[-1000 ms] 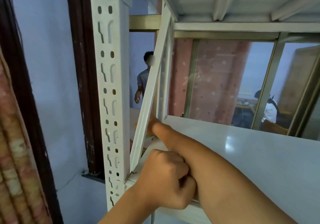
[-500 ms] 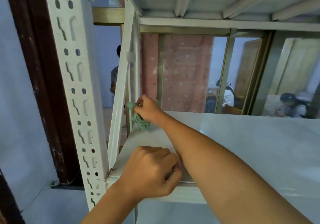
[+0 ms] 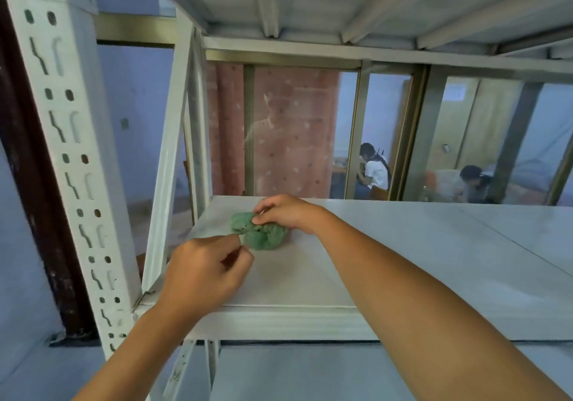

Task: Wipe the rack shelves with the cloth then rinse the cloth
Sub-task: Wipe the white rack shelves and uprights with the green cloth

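Note:
A crumpled green cloth (image 3: 263,233) lies on the white rack shelf (image 3: 403,245), near its left end. My right hand (image 3: 288,213) rests on top of the cloth and pinches its upper edge. My left hand (image 3: 204,272) hovers over the shelf's front left corner, its thumb and forefinger closed at the cloth's near edge; whether they grip the cloth is hard to tell. The shelf above (image 3: 341,0) spans the top of the view.
A perforated white upright (image 3: 71,165) stands at the front left, with a slanted brace (image 3: 167,165) behind it. A lower shelf (image 3: 310,369) lies beneath. Behind the rack are glass partitions, a pink curtain (image 3: 279,133), and two seated people (image 3: 376,172).
My right hand has drawn the cloth from the left brace onto the shelf surface. My left hand has left the shelf's front edge and reached toward the cloth.

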